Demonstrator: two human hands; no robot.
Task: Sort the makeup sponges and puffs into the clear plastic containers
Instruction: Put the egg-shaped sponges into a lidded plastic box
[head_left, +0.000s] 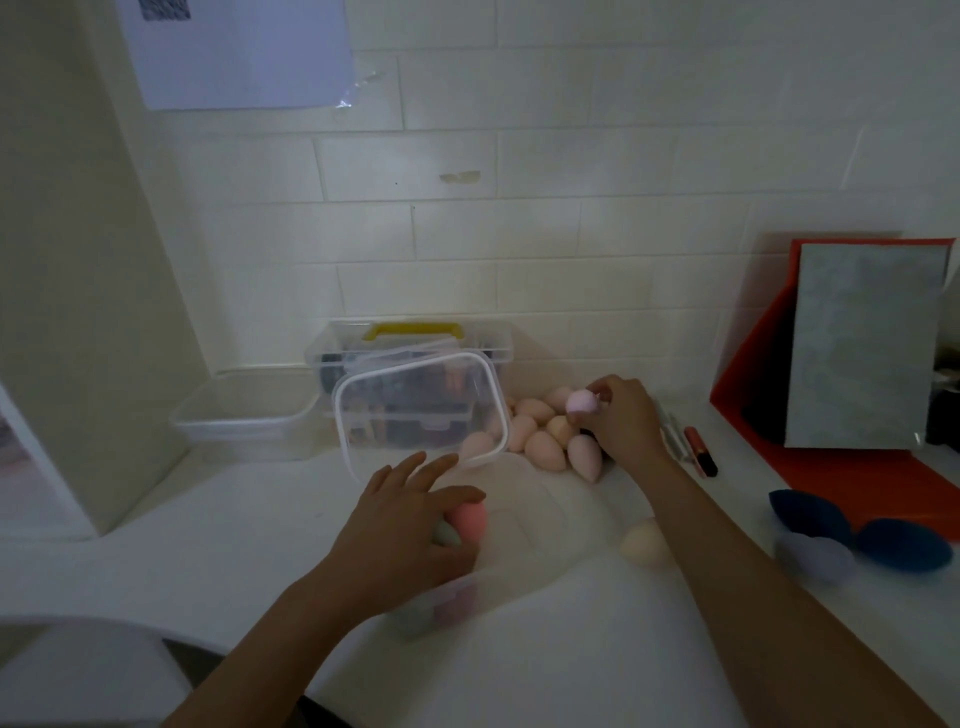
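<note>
1. Head view: my left hand (400, 530) has its grip closed over a pink sponge (467, 519) and a pale green one (448, 535), its fingers (415, 467) stretched toward a clear lid (421, 410) that stands tilted behind it.
2. My right hand (623, 421) pinches a light pink sponge (583, 402) in a closed grip above a pile of peach sponges (545, 441) on the white worktop (234, 519).
3. One cream sponge (644, 543) lies apart, nearer me; dark blue sponges (852, 530) sit at the right edge.
4. An empty clear container (244, 415) rests at the left by the wall, beside a clear box with a yellow handle (413, 330).
5. A low clear container (447, 597) under my left wrist is blurred.
</note>
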